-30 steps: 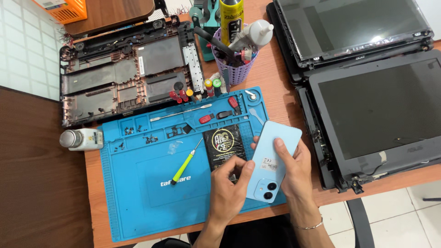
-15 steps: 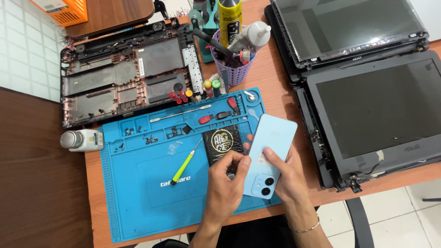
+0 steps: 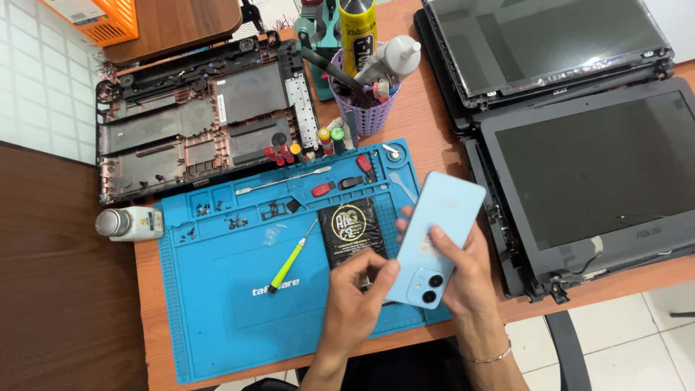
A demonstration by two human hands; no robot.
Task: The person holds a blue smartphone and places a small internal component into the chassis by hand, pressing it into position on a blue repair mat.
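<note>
Pale blue phone (image 3: pixel 434 239) held back-up, tilted, above the blue mat (image 3: pixel 217 304), between both hands. Right hand (image 3: pixel 463 271) grips its right edge, fingers over the back; left hand (image 3: pixel 355 297) pinches the lower corner by the cameras. Looks light, rigid, slick, likely fragile; best held by the side edges. Green screwdriver (image 3: pixel 289 257) left of the hands.

head cam | 1 view | looks steeply down on blue mat (image 3: pixel 217 289) and desk (image 3: pixel 427 137) | close, arm's length

Bare blue mat (image 3: pixel 217 318) lies open leftward, past only the green screwdriver (image 3: pixel 292 255); laptops (image 3: pixel 579 166) crowd the right.
</note>
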